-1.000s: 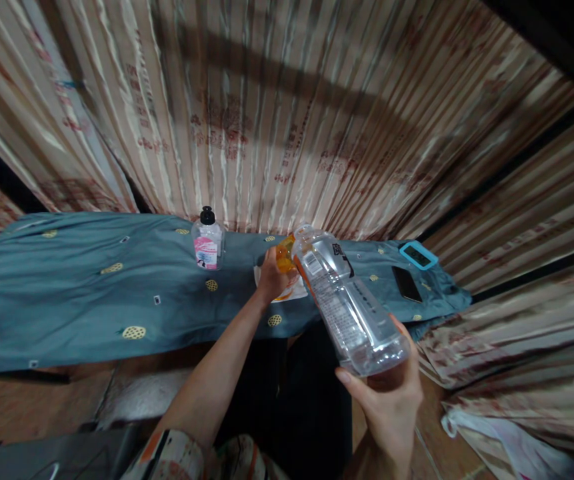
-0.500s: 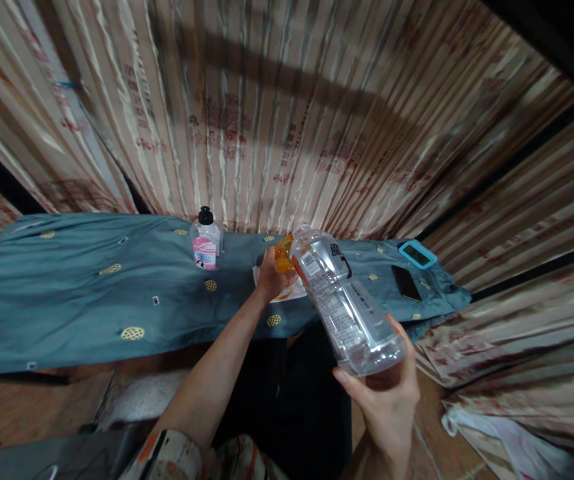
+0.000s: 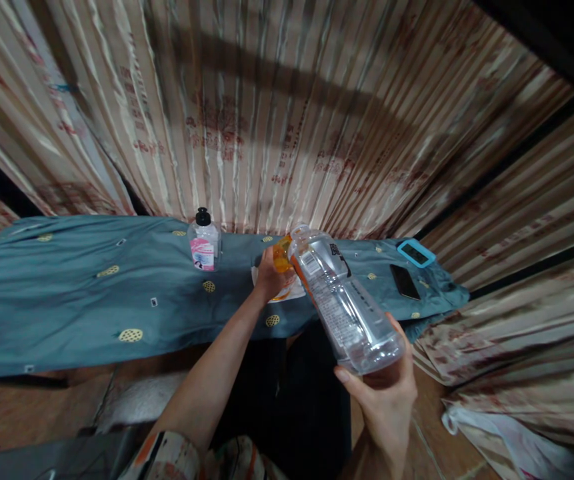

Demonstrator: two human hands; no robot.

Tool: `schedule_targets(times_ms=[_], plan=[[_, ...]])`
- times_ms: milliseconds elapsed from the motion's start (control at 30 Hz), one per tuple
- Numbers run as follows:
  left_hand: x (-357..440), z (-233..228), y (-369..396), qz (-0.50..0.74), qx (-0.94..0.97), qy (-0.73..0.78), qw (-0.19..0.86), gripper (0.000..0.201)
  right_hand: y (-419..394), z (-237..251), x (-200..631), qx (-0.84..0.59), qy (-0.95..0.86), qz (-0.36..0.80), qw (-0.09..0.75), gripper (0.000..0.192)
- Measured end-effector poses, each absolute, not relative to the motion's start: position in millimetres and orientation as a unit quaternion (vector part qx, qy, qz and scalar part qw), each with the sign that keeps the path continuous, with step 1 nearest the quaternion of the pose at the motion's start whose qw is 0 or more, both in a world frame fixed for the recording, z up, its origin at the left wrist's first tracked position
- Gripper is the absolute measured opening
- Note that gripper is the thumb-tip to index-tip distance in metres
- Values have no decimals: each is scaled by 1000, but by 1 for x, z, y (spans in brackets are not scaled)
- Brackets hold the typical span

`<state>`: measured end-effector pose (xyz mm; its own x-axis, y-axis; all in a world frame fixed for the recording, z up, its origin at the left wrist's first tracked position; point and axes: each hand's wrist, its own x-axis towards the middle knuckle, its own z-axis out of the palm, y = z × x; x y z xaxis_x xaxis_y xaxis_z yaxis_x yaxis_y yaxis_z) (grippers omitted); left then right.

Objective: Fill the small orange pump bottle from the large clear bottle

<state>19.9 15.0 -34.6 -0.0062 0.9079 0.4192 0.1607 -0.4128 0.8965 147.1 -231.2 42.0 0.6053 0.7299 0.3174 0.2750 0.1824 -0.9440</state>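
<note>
Only the view has slid slightly since the earlier frame. The right hand [image 3: 385, 395], opened wide, grips the base of the clear bottle [image 3: 344, 303], which slants above the counter [image 3: 77, 307], its mouth far left beside the amber container [image 3: 281, 255]; the left hand [image 3: 267, 277] holds this with curled fingers.

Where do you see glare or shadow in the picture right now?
Head view: bright glare streaks the tilted clear bottle; head view: a dark shadow band crosses the curtain; head view: the upper-right corner is nearly black.
</note>
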Motion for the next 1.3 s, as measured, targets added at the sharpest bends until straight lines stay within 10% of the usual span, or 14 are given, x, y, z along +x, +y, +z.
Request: schedule_targets(times_ms=[333,1300], plan=[[23,-41,19,585,595,429,345,43,-229,42,150,-610,-389,179,666,123],[19,-29,15,574,603,431,347,45,-221,6,175,-518,-369,272,722,63]])
